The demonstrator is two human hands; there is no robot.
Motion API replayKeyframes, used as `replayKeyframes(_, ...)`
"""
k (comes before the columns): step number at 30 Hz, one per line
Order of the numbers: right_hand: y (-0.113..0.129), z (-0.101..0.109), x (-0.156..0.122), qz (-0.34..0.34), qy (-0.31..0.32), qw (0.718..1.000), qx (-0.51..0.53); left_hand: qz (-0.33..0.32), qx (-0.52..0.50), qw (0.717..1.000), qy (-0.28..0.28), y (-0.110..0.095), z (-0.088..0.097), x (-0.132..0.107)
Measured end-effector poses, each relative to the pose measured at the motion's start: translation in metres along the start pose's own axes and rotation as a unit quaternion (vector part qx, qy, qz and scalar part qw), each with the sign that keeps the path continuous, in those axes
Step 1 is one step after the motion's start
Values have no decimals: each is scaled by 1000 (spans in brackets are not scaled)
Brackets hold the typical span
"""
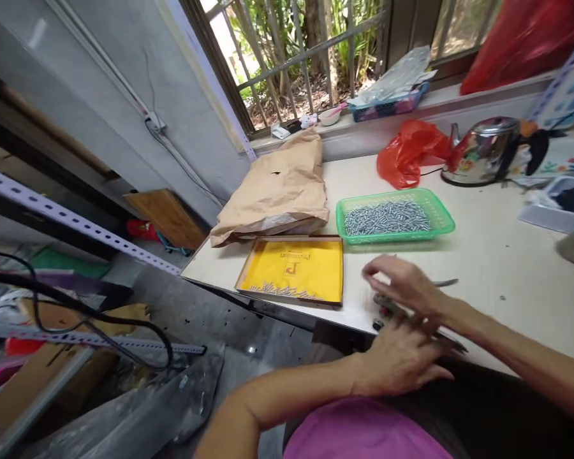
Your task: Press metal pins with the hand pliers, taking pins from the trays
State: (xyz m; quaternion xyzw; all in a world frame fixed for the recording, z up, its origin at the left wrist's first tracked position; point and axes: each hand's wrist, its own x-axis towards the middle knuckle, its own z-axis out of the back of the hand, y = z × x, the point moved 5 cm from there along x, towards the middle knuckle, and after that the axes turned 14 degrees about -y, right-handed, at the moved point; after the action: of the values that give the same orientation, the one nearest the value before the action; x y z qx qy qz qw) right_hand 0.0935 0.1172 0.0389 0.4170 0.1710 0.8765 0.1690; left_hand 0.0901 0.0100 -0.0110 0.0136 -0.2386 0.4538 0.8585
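Note:
My left hand is at the table's front edge, its fingers bent over a dark metal tool that shows only in part. A pointed end of metal sticks out to the right of these fingers. Just above, my right hand has thumb and forefinger brought together in a pinch; anything between them is too small to see. Behind it a thin curved grey piece lies on the table. To the left is a shallow box with a yellow lining and several small metal pins along its near side.
A green plastic basket full of small metal pins stands beyond my hands. Left of it lies a brown paper bag. A red plastic bag, a steel kettle and a pale tray stand at the back right.

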Motion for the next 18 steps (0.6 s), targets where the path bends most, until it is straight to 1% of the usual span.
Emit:
replayKeyframes(1,-3,15,15,-22,-49,999,-2,28,18,999,-14,13,18,-7)
replayKeyframes(2,-9,29,30,-36,-87,995,-21,79,46,995,-25,31,38,-16)
replayKeyframes(3,-18,43,44,-49,-126,990,-52,149,87,984,-40,55,61,-28)
replayKeyframes(4,-31,53,57,-58,-150,984,-77,226,134,964,-37,80,84,-44)
replayKeyframes(5,-46,61,67,-70,-168,978,-98,298,186,936,-29,107,107,-61)
replayKeyframes(6,-63,64,74,-81,-168,976,-112,368,243,897,-23,132,129,-80)
replayKeyframes(7,-80,63,77,-86,-151,977,-120,424,289,858,-9,154,149,-99)
replayKeyframes(8,-96,59,77,-90,-119,980,-132,468,315,826,14,172,164,-116)
replayKeyframes(9,-109,52,74,-89,-79,983,-142,511,319,797,43,188,173,-132)
replayKeyframes(10,-117,46,68,-84,-61,984,-148,550,308,773,70,200,179,-147)
replayKeyframes(11,-121,40,61,-70,-41,986,-148,582,289,754,92,209,180,-159)
replayKeyframes(13,-114,31,41,-41,-20,989,-141,627,250,729,116,221,177,-174)
replayKeyframes(15,-96,28,18,-30,-1,991,-133,644,232,719,120,228,171,-180)
replayKeyframes(18,-65,35,-15,-55,20,991,-118,647,224,718,124,237,165,-178)
